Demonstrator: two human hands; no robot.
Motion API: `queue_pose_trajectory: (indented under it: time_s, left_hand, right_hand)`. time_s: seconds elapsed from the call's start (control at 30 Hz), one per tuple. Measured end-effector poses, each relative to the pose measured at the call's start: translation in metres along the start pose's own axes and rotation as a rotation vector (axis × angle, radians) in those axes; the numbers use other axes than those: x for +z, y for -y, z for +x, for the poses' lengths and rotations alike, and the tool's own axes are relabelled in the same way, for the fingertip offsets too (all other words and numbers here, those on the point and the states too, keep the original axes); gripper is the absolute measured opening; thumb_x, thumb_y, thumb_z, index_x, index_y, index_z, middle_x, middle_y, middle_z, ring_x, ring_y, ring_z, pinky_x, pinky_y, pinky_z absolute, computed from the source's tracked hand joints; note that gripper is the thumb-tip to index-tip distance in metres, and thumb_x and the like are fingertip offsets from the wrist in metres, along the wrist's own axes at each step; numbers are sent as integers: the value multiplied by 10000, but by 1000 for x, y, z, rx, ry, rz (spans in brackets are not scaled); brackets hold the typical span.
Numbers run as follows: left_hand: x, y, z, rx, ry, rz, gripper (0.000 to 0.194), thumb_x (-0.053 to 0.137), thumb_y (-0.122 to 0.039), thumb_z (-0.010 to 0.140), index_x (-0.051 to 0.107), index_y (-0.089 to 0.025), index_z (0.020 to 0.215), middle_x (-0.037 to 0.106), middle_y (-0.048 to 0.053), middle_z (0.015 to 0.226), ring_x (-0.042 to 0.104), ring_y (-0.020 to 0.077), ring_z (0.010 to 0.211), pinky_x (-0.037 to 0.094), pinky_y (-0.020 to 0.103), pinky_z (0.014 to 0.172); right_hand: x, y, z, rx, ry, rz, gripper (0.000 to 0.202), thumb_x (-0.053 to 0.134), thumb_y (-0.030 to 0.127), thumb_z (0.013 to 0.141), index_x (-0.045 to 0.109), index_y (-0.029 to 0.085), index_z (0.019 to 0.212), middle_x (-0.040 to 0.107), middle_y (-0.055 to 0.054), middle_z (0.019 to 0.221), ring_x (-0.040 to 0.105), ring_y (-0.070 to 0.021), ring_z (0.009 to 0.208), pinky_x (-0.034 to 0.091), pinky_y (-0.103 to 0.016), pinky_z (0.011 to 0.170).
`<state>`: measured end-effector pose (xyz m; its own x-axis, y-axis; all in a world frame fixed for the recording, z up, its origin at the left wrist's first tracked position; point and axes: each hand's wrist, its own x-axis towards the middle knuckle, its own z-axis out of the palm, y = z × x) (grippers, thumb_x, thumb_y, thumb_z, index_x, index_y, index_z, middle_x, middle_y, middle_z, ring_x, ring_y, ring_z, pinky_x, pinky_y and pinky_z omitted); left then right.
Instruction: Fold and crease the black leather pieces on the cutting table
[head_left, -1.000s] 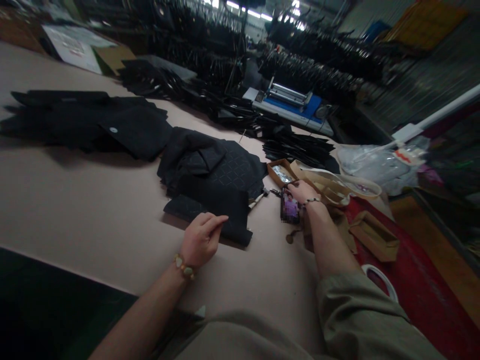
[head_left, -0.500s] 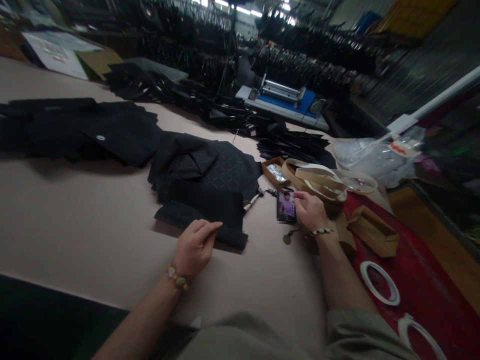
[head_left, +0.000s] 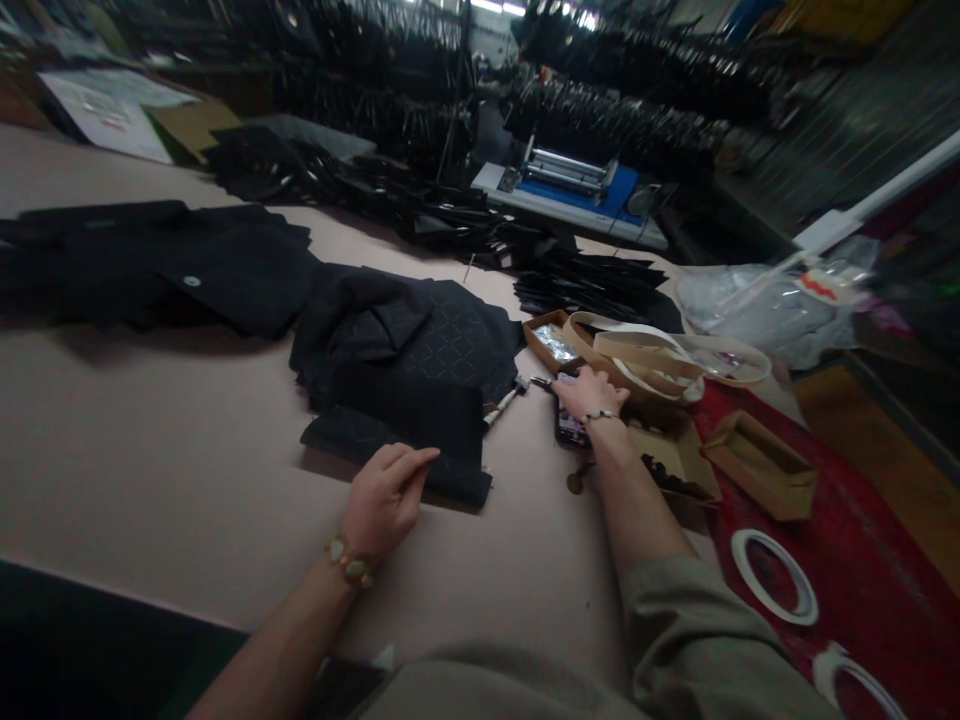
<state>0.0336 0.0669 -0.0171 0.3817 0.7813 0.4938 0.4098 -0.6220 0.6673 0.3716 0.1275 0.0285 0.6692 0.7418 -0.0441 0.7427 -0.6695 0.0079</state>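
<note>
My left hand is closed in a pinch, with the fingertips over the near edge of a folded black fabric piece. Anything between those fingers is too small or hidden to make out. Behind that piece lies a pile of dark fabric with a diamond stitch pattern. My right hand reaches across a phone lying on the table, fingers stretched out over its upper part and hiding most of the screen. Close by lies a small tool with a pale handle, between the fabric and the phone.
A small box of shiny pieces and looped beige strap stand beyond my right hand. To the right are an open carton with dark bits, another carton and white tape rolls. Black cut pieces cover the left.
My right hand has moved left and forward from the phone's right side, so it now covers much of the screen. The left hand has stayed nearly still at the fabric's edge.
</note>
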Motion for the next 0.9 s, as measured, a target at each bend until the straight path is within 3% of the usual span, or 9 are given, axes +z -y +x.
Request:
queue_pose_trajectory:
  time_s: [0.4, 0.57, 0.63, 0.77, 0.83, 0.9]
  left_hand:
    - [-2, -1, -1, 15, -14, -15, 234, 522, -157, 929, 670, -214, 1102, 643, 46, 875, 589, 168, 832, 493, 291, 759]
    - [-3, -1, -2, 22, -21, -6, 235, 514, -164, 934, 674, -215, 1099, 647, 44, 872, 592, 166, 828, 494, 288, 757]
    - [-3, -1, -2, 15, -28, -11, 235, 515, -164, 935, 673, -214, 1102, 653, 45, 884, 592, 165, 834, 494, 286, 762]
    - [-4, 0, -1, -25, -83, -19, 222, 526, -170, 928, 674, -216, 1087, 671, 47, 912, 606, 172, 862, 495, 295, 786]
    - [-6, 0, 0, -73, -144, -25, 198, 533, -185, 924, 673, -214, 1061, 678, 44, 914, 618, 176, 871, 495, 302, 801]
    - [-10, 1, 1, -157, -220, -32, 172, 550, -209, 916, 671, -208, 1038, 685, 40, 922, 633, 174, 870, 501, 299, 802]
  right_hand:
    - [1, 8, -4, 60, -48, 21, 595, 558, 536, 814, 577, 103, 1223, 563, -245, 1235, 558, -395, 1151, 287, -522, 992]
    - [-1, 4, -10, 22, -98, 49, 537, 560, 488, 837, 581, 130, 1236, 582, -225, 1243, 553, -382, 1151, 256, -554, 1005]
    - [-7, 2, -16, -21, -173, 83, 466, 555, 454, 853, 610, 151, 1203, 605, -202, 1223, 543, -380, 1156, 245, -573, 1010]
    - [-21, 16, -46, -238, -378, 334, 377, 565, 395, 865, 641, 169, 1158, 641, -153, 1186, 562, -336, 1119, 333, -522, 991]
    - [-23, 35, -71, -488, -287, 550, 335, 584, 370, 863, 652, 170, 1123, 677, -118, 1105, 616, -266, 1004, 424, -425, 922]
    - [-19, 56, -100, -736, -68, 744, 290, 605, 358, 863, 668, 176, 1080, 699, -87, 1029, 641, -208, 891, 478, -345, 822]
